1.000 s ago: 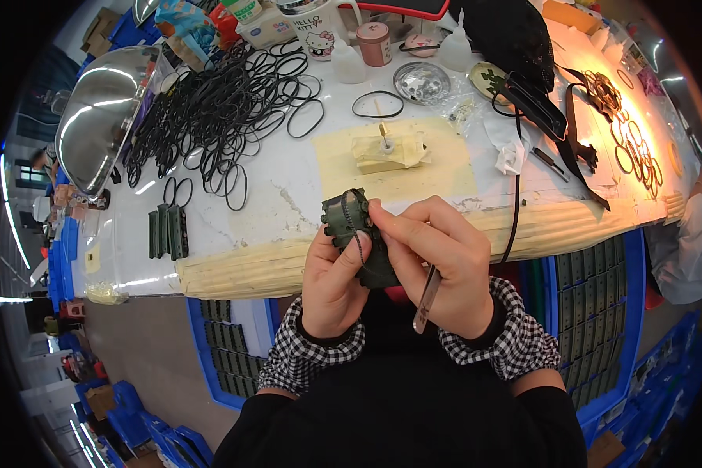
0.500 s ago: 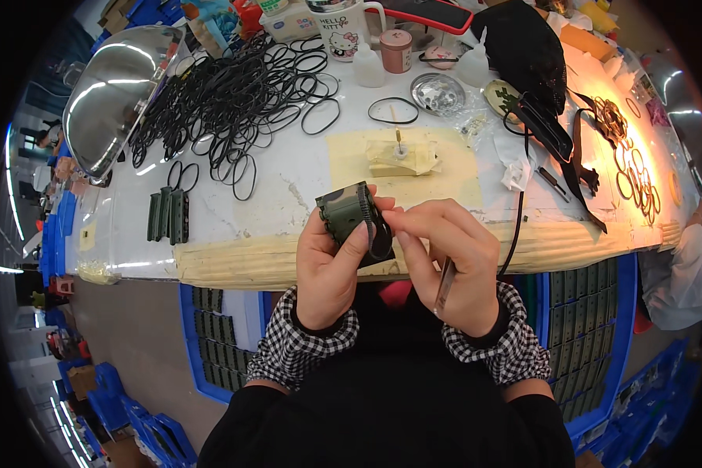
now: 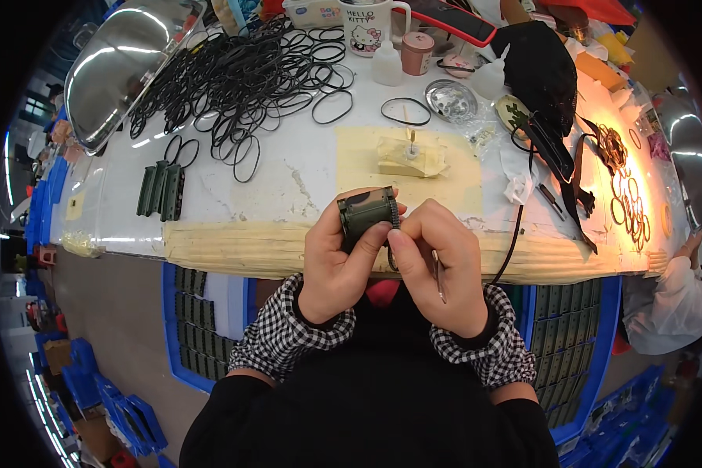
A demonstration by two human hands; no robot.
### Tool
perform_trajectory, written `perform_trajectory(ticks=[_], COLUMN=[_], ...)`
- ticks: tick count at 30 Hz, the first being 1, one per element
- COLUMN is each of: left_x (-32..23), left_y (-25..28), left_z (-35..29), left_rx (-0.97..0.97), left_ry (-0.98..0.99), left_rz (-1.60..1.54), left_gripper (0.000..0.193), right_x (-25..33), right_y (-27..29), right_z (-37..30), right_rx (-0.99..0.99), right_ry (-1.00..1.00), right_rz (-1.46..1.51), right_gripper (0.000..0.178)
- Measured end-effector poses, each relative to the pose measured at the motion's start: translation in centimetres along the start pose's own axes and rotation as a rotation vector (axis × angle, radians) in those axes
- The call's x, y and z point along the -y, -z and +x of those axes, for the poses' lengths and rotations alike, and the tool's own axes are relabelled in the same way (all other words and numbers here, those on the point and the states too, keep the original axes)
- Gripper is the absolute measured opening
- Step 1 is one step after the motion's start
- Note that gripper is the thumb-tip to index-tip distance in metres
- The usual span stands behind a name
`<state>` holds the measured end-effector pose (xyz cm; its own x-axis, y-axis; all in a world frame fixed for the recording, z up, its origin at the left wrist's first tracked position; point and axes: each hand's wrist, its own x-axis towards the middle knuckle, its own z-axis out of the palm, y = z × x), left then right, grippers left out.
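My left hand (image 3: pixel 329 261) is wrapped around a dark green camouflage-patterned plastic housing (image 3: pixel 365 217) just above the front edge of the table. A thin black rubber ring (image 3: pixel 394 226) runs along the housing's right end, partly hidden by fingers. Thumb and forefinger of my right hand (image 3: pixel 448 265) pinch at that ring. Tucked in the same hand's palm is a slim metal tool (image 3: pixel 439 277), perhaps tweezers; most of it is covered. Beyond the hands, a small block wrapped in yellowish tape (image 3: pixel 409 160) carries an upright brass-coloured pin.
A tangled heap of black rubber rings (image 3: pixel 234 86) covers the back left. Several green housings (image 3: pixel 161 191) stand at left. Blue trays (image 3: pixel 171 327) of green parts flank my lap. A black cable (image 3: pixel 515 242) hangs over the table edge at right, near a lit lamp area.
The housing has turned so more of its camouflaged side faces up. My right fingertips have come in from beside it onto the ring at its end. The whole view has shifted slightly.
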<state>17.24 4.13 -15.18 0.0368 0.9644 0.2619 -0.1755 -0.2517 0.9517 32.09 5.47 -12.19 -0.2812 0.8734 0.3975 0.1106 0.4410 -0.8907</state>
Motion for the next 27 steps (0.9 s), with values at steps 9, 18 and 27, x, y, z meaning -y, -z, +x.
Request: perform_trajectory(ticks=[9,18,27], left_x=[-0.5,-0.5,-0.1], left_y=[0.0,0.4,0.6], left_z=[0.0,-0.1,-0.2], left_rx=[0.039,0.024,0.047], left_ry=[0.209,0.303,0.328], left_rz=[-0.245,-0.522,-0.753], left_gripper=[0.032,0.033,0.024], right_x=[-0.4,-0.4,0.7], right_y=[0.0,-1.8,-2.5], right_z=[-0.4,-1.3,-1.3], right_rx=[-0.008,-0.101,-0.117], right_ry=[-0.022,0.177,0.268], right_rz=[-0.046,-0.381,-0.518], right_gripper=[0.009,0.011,0.017])
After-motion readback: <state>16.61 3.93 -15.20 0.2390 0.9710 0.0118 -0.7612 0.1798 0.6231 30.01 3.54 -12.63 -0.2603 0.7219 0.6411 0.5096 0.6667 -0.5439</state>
